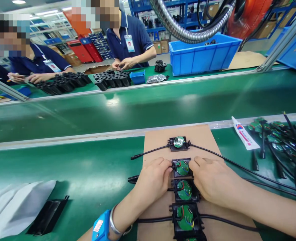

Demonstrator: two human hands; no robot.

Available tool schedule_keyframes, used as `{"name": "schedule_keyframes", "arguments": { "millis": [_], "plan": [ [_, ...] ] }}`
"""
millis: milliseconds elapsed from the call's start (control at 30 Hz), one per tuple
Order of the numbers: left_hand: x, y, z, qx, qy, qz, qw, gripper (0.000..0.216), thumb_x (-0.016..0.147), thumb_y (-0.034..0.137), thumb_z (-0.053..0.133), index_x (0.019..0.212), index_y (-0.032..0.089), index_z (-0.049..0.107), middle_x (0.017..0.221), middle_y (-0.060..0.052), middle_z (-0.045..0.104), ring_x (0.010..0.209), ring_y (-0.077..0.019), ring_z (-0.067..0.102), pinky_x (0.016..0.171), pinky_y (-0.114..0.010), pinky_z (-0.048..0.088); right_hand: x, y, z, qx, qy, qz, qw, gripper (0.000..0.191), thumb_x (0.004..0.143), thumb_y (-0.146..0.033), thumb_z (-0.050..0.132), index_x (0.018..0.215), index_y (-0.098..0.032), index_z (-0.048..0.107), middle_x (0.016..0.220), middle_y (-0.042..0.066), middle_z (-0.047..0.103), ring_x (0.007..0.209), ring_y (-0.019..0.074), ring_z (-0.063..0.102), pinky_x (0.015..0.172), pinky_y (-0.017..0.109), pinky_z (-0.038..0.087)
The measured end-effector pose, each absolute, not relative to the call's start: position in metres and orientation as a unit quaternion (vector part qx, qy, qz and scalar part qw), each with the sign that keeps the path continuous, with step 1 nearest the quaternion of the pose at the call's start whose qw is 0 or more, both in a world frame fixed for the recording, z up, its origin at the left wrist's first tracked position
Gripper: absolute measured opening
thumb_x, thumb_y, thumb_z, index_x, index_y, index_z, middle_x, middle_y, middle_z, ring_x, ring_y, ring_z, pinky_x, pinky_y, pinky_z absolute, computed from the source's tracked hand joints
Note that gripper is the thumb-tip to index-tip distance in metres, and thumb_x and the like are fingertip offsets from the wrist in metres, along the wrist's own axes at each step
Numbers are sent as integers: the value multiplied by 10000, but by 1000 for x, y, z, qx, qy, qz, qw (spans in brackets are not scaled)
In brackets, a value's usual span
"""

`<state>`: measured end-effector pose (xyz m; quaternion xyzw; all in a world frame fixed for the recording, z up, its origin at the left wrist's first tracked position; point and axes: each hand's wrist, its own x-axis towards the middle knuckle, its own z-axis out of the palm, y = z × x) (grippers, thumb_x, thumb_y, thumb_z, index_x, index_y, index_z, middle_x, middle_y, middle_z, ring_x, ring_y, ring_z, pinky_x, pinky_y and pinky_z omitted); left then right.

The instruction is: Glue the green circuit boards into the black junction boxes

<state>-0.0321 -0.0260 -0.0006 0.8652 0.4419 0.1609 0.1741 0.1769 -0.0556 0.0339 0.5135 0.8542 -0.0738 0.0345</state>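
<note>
Black plastic housings, each holding a round green circuit board with cables leaving both sides, stand in a column on a cardboard sheet (158, 137). My left hand (154, 175) is closed at the left side of the second housing from the back (182, 167), pinching the black cable where it enters. A connector end (132, 179) sticks out behind that hand. At the same housing's right side, my right hand (210, 174) is closed with curled fingers on the cable side; its fingertips are partly hidden. Nearer me sit a third housing (185, 190) and a fourth housing (186, 217).
A rearmost housing (179, 143) trails cables both ways. At right lie a white tube (245, 134) and a heap of wired boards (278, 134). A black shell (47, 216) and white bag (17, 207) lie left. Co-workers sit across the green belt (148, 107) near a blue crate (203, 53).
</note>
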Motion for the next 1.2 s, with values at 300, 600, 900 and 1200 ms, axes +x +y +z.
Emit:
{"name": "schedule_keyframes", "arguments": {
  "millis": [300,600,900,1200],
  "plan": [
    [-38,-20,-6,861,432,181,197,160,871,158,505,901,187,660,858,-35,707,783,-210,658,716,-351,544,176,-48,24,469,880,-70,16,271,846,-191,471,1041,-205,659,842,59,670,652,211,627,541,314,308],
    [-31,-27,4,916,381,128,17,267,905,102,348,844,159,601,733,-63,614,673,-206,581,588,-312,484,165,-47,28,478,870,-118,45,242,798,-104,510,965,-136,682,797,100,665,643,205,610,536,297,324],
    [-22,-11,16,857,472,-71,195,326,952,197,332,762,191,598,781,-26,692,733,-167,641,671,-267,465,164,-46,27,476,869,-133,27,186,791,-81,520,891,-118,673,756,109,653,631,202,602,510,299,288],
    [-1,-12,27,852,504,-117,73,234,829,193,465,764,145,685,836,-135,690,789,-300,665,706,-422,521,165,-49,23,488,860,-147,27,141,791,-90,537,835,-126,665,771,105,665,618,201,594,499,297,288]
  ]
}}
